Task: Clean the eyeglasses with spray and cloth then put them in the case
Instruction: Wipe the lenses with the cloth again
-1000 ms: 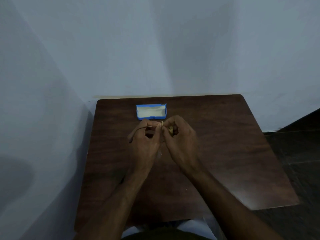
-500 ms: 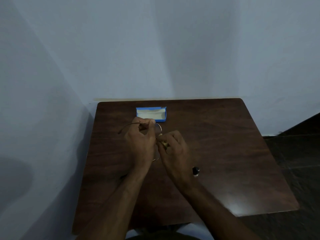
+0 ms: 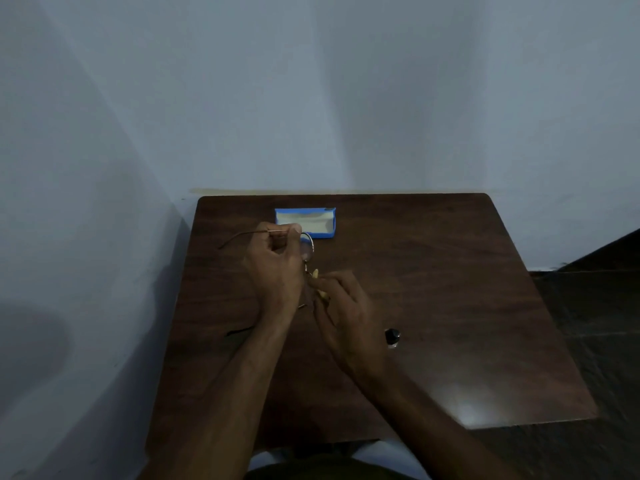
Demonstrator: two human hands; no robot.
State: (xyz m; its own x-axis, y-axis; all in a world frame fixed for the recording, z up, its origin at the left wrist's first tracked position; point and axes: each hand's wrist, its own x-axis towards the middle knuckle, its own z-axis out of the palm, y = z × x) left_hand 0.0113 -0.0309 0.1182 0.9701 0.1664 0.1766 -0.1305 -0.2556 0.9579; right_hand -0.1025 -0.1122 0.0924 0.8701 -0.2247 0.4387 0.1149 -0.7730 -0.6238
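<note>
My left hand (image 3: 277,268) grips thin wire-framed eyeglasses (image 3: 307,247) above the dark wooden table (image 3: 433,289). One temple arm sticks out to the left past my fingers, and a round lens shows just right of my thumb. My right hand (image 3: 341,306) pinches a small yellowish cloth (image 3: 320,284) against the lower part of the frame. An open blue case (image 3: 306,223) with a pale lining lies at the back of the table, just beyond my left hand. A small spray bottle with a black cap (image 3: 392,337) sits to the right of my right wrist.
The table stands in a corner, with a pale wall behind it and another close on the left. Dark floor shows past the table's right edge. The light is dim, with a glare patch on the near right of the tabletop.
My hands separated: the left moved back and left with the glasses, the right came nearer. The right hand's shift uncovered the spray bottle. The camera view shifted slightly.
</note>
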